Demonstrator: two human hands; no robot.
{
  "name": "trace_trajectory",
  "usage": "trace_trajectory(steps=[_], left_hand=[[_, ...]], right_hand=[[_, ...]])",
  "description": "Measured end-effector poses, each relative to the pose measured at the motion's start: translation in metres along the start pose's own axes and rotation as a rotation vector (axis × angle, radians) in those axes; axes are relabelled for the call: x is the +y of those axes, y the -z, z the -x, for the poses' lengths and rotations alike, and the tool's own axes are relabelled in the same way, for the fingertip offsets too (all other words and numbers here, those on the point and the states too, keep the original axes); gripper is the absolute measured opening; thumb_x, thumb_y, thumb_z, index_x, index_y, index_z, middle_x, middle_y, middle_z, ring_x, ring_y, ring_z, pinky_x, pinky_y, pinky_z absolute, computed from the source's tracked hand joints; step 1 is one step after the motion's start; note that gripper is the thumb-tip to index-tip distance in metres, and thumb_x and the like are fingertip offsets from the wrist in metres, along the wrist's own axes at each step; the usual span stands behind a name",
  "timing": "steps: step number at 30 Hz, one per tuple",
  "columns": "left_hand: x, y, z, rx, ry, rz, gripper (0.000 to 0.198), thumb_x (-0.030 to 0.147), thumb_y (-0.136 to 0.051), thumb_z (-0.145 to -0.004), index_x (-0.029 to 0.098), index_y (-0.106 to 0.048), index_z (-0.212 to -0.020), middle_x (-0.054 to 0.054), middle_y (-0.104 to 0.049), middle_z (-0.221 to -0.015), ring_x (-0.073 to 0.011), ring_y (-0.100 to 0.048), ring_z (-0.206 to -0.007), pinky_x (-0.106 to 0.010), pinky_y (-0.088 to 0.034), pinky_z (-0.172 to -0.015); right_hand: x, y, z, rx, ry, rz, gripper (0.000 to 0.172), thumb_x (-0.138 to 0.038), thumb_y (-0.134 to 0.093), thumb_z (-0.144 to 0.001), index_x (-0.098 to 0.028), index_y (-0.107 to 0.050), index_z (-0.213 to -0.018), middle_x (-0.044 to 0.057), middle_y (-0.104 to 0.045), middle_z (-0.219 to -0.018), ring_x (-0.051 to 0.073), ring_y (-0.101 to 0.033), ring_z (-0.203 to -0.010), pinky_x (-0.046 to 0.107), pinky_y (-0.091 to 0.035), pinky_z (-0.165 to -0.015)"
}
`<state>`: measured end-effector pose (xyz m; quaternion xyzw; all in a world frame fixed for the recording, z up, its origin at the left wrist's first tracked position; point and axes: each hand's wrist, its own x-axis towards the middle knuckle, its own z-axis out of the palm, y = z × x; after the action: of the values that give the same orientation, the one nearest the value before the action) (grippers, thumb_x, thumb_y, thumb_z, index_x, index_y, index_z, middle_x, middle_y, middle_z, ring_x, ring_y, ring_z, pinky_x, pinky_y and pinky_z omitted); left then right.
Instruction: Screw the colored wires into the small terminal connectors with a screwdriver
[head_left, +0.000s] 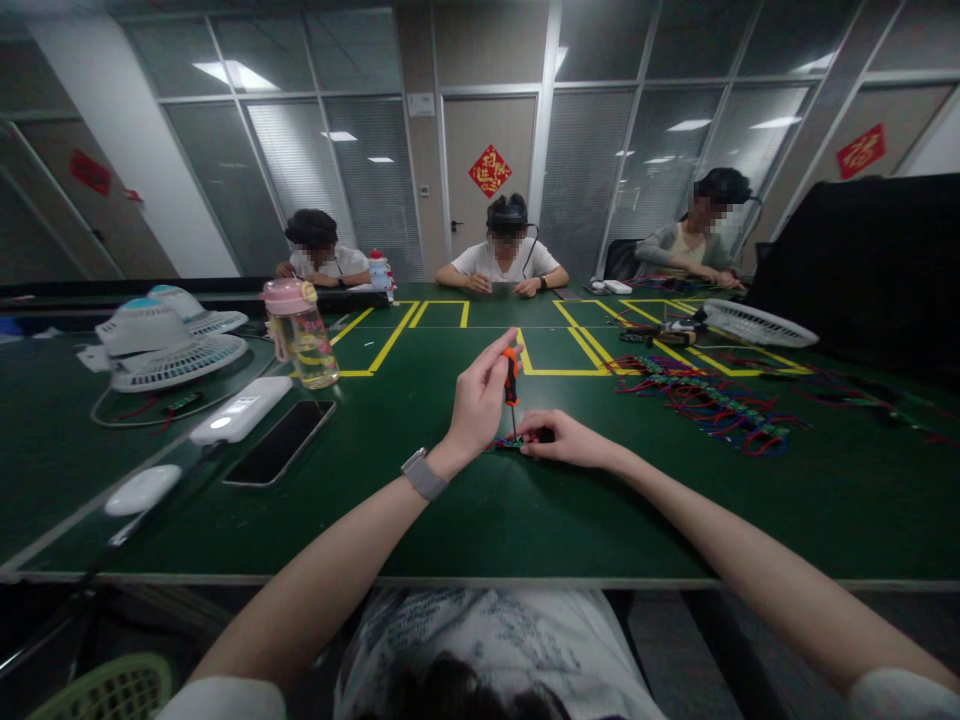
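Glass partitions and a door with a red ornament close the far side of the room, where three other people are seated at the far edge of a long green bench [525, 520] marked with yellow lines. Near the middle of the bench a screwdriver [511, 380] with an orange and black handle is gripped by the left hand [476, 400], whose fingers are closed round the handle. A small part [512, 444], dark with a hint of green, is pinched down against the bench by the fingertips of the right hand [566, 438], just right of the tool's tip.

The screwdriver is held nearly upright: its long axis runs top to bottom, handle up, thin shaft pointing down onto the small part. It is judged to be light and stiff, best held at the handle, where the ribbed grip should resist slipping. The small part is judged to be very light, rigid and somewhat delicate, easily shifted unless it is pinned at its edges. Its own direction cannot be told, as most of it is hidden.

A water bottle [300, 335], a white power bank [240, 410] and a phone [281, 442] lie to the left, and a tangle of red wires [705, 400] lies to the right, well apart from the hands
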<state>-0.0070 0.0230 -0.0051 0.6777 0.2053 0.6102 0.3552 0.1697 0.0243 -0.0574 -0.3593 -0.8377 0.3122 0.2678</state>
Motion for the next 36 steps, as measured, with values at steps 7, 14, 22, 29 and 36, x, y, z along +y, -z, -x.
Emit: trace_trajectory(steps=[7,14,22,29,36], left_hand=[[0.0086,-0.0011,-0.0001,0.066,-0.105,-0.193,0.020,0.030,-0.063,-0.085,0.022,-0.069,-0.102,-0.005,-0.062,-0.098,-0.0148,-0.062,-0.090,-0.024,-0.054,-0.075],[0.0064,0.0027,-0.0005,0.050,-0.124,-0.299,0.031,0.030,-0.044,-0.095,0.026,-0.063,-0.120,-0.007,-0.056,-0.116,-0.0161,-0.056,-0.108,-0.031,-0.048,-0.094],[0.0074,0.0065,-0.0046,0.009,-0.113,-0.248,0.032,0.026,-0.042,-0.096,0.025,-0.062,-0.121,-0.005,-0.049,-0.143,-0.0197,-0.042,-0.134,-0.041,-0.033,-0.113],[0.0088,0.0015,-0.0030,-0.041,-0.002,-0.083,0.026,0.031,-0.052,-0.091,0.022,-0.064,-0.113,-0.006,-0.064,-0.106,-0.0146,-0.065,-0.083,-0.027,-0.055,-0.070],[0.0106,0.0021,-0.0005,0.062,-0.119,-0.357,0.019,0.032,-0.057,-0.089,0.023,-0.069,-0.102,-0.005,-0.051,-0.098,-0.0144,-0.056,-0.089,-0.027,-0.050,-0.078]], right_hand=[[-0.0008,0.0002,0.0007,0.003,0.001,0.003,0.027,-0.030,-0.066,-0.080,-0.014,-0.072,-0.101,0.001,-0.057,-0.075,0.013,-0.051,-0.068,0.026,-0.044,-0.065],[0.0005,-0.0005,0.0000,-0.001,0.008,0.012,0.029,-0.032,-0.065,-0.080,-0.013,-0.071,-0.101,0.002,-0.057,-0.079,0.014,-0.053,-0.070,0.028,-0.044,-0.067],[-0.0007,-0.0004,0.0001,0.002,0.006,0.032,0.028,-0.030,-0.065,-0.081,-0.015,-0.072,-0.103,0.002,-0.056,-0.078,0.014,-0.052,-0.070,0.028,-0.044,-0.067],[-0.0001,-0.0008,0.0003,0.001,0.002,0.034,0.025,-0.029,-0.065,-0.080,-0.014,-0.072,-0.100,0.002,-0.056,-0.078,0.013,-0.051,-0.069,0.027,-0.043,-0.066],[-0.0003,-0.0007,0.0007,0.000,0.006,0.034,0.024,-0.028,-0.065,-0.081,-0.015,-0.072,-0.100,0.002,-0.057,-0.079,0.013,-0.051,-0.069,0.027,-0.044,-0.068]])
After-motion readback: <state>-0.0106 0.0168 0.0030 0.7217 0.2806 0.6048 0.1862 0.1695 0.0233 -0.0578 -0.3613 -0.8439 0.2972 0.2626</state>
